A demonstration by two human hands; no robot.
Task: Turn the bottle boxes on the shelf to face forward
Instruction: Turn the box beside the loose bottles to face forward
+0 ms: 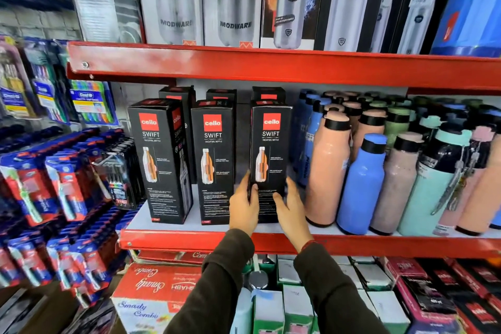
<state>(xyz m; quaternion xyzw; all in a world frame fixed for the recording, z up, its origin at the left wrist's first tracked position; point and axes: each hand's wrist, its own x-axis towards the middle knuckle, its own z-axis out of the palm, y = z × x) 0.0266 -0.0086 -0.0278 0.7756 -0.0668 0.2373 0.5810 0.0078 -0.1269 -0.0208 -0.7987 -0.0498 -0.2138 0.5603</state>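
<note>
Three tall black bottle boxes with red logos stand in the front row on the middle shelf [189, 234]. The left box [160, 160] is turned slightly, so its side panel shows. The middle box [214, 160] faces forward. The right box [271, 149] also faces forward. My left hand [244, 206] grips the right box's lower left edge. My right hand [292, 209] rests against its lower right side with fingers spread. More black boxes [221, 93] stand behind the front row, mostly hidden.
Loose bottles stand close to the right of the boxes: peach [328, 171], blue [362, 184] and mint [431, 184]. A red shelf lip [271, 66] runs overhead. Toothbrush packs [54, 184] hang at the left. Boxes [151, 295] fill the shelf below.
</note>
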